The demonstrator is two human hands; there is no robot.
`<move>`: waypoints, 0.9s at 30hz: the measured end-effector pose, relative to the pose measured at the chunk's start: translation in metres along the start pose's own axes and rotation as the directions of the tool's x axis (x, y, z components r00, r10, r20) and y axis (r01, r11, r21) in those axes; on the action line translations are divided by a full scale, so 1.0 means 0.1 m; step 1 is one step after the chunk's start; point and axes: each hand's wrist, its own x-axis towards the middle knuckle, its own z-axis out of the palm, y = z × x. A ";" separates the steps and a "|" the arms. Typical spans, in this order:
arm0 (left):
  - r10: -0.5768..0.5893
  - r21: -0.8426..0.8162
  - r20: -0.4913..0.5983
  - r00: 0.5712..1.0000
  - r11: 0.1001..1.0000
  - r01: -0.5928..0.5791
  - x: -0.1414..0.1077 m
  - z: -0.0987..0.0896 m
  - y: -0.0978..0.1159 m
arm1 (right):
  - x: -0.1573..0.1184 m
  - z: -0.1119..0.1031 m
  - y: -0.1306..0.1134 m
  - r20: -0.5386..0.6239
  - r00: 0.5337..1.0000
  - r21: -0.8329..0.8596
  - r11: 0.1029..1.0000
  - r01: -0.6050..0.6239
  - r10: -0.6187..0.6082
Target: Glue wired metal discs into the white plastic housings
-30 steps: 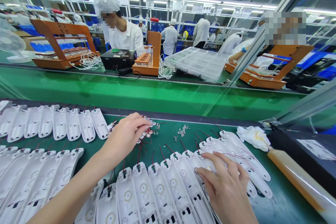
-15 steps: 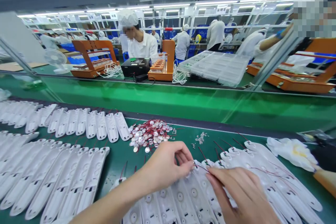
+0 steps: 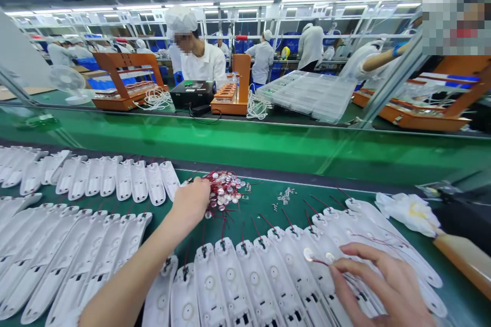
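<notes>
My left hand (image 3: 192, 198) reaches to the left edge of a pile of small round discs with red wires (image 3: 226, 189); its fingertips are bent down and partly hidden, so a grasp cannot be made out. Over the right part of a row of white plastic shells (image 3: 253, 278), my right hand (image 3: 378, 278) pinches red wires. Two round discs sit by its fingertips, a shiny disc (image 3: 308, 254) at the end of a red wire and another disc (image 3: 330, 258). Red wires stick up from the tops of the shells.
More white shells (image 3: 86, 245) lie at the left in two rows. Small loose parts (image 3: 286, 195) sit right of the pile. A crumpled white bag (image 3: 406, 212) is at the right. Behind the green panel (image 3: 230, 138) are orange fixtures (image 3: 128, 82) and a person (image 3: 203, 59) in white.
My left hand has moved away from my right hand, leftward to the disc pile. My right hand has shifted right and down, with discs and red wires now showing at its fingers.
</notes>
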 end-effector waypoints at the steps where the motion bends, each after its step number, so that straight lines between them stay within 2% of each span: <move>1: -0.001 0.010 0.003 1.000 1.000 0.001 0.03 0.02 -0.03 | -0.03 0.01 0.00 0.018 1.000 -0.003 1.000 0.012 -0.012; 3: 0.007 0.022 -0.002 1.000 1.000 -0.007 0.06 0.04 -0.07 | -0.09 0.06 -0.04 0.035 0.999 -0.011 1.000 0.027 -0.026; 6: 0.032 0.027 -0.028 0.999 0.999 -0.031 0.01 -0.03 -0.11 | -0.12 0.14 -0.15 0.055 0.998 -0.062 0.998 0.023 -0.020; 9: 0.049 0.041 -0.071 0.996 0.998 -0.046 -0.07 -0.15 -0.13 | -0.11 0.19 -0.23 0.076 0.995 -0.111 0.992 -0.051 0.060; 13: 0.063 0.053 -0.126 0.990 0.997 -0.057 -0.12 -0.22 -0.13 | -0.10 0.21 -0.27 0.076 0.988 -0.092 0.988 -0.126 0.133; 19: 0.072 -0.062 -0.264 0.962 0.994 -0.091 -0.14 -0.25 -0.19 | -0.12 0.25 -0.28 0.070 0.990 -0.100 0.988 -0.114 0.121; 21: 0.077 -0.139 -0.292 0.953 0.983 -0.122 -0.14 -0.26 -0.20 | -0.11 0.24 -0.28 0.073 0.992 -0.129 0.988 -0.088 0.098; 23: 0.131 -0.216 -0.347 0.929 0.953 -0.215 -0.13 -0.26 -0.19 | -0.10 0.22 -0.25 0.079 0.996 -0.166 0.985 -0.035 0.049; 25: 0.190 -0.285 -0.408 0.893 0.903 -0.322 -0.13 -0.25 -0.15 | -0.07 0.20 -0.21 0.091 0.995 -0.188 0.981 0.056 -0.039; 27: 0.200 -0.348 -0.432 0.879 0.863 -0.367 -0.16 -0.25 -0.08 | -0.04 0.24 -0.17 0.092 0.984 -0.163 0.973 0.164 -0.150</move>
